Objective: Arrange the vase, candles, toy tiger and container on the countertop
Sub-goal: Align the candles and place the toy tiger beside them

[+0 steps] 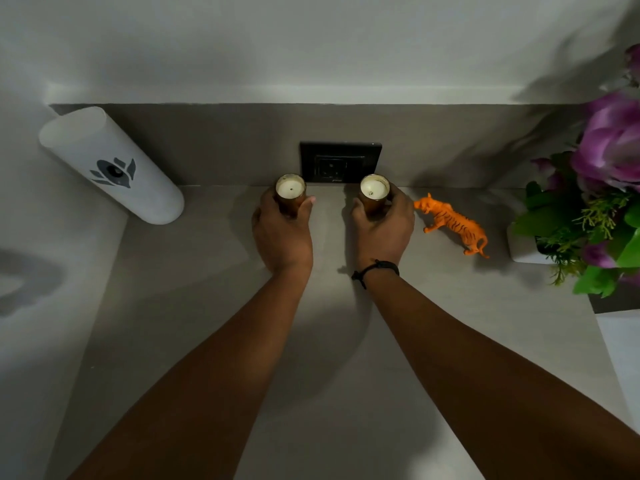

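Observation:
Two small brown glass candles with pale wax stand near the back wall of the grey countertop [207, 323]. My left hand [282, 233] is wrapped around the left candle [291, 188]. The right candle [374, 188] is gripped by my right hand [382, 230], which wears a black wrist cord. An orange toy tiger [453, 221] stands just right of that hand, head toward it. At the far right is a white vase [521, 249] holding purple flowers and green leaves. A tall white cylindrical container [110, 166] with a dark emblem stands in the back left corner.
A black wall socket [341, 162] sits on the grey backsplash directly behind the candles. White walls close in the counter at the left and behind. A dark edge and a white surface [620, 341] lie at the right beyond the vase.

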Demonstrator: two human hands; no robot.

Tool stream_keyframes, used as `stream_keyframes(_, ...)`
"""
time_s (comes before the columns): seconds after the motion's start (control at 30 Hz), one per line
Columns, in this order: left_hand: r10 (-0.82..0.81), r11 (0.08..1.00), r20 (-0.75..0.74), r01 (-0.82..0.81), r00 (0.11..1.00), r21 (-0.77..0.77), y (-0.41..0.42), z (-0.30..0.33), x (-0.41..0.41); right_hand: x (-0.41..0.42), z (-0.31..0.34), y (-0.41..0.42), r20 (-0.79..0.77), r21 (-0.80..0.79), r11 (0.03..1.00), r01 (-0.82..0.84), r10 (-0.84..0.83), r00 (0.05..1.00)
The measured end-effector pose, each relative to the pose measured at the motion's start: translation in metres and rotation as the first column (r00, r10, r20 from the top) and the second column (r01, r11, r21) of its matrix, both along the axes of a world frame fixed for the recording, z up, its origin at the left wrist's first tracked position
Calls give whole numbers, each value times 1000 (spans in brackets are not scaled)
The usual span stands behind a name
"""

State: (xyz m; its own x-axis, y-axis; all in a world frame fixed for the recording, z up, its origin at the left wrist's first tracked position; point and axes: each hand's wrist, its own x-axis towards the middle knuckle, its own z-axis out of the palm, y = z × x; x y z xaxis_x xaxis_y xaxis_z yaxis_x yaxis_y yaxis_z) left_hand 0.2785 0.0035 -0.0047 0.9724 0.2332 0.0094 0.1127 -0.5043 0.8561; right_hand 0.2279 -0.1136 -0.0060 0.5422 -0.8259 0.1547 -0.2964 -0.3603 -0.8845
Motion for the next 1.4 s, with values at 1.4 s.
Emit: stream_keyframes(1.4, -629, 351, -288, 595, 722, 723, 51, -23, -142, -95, 8, -95, -64, -120, 991, 50, -58, 996)
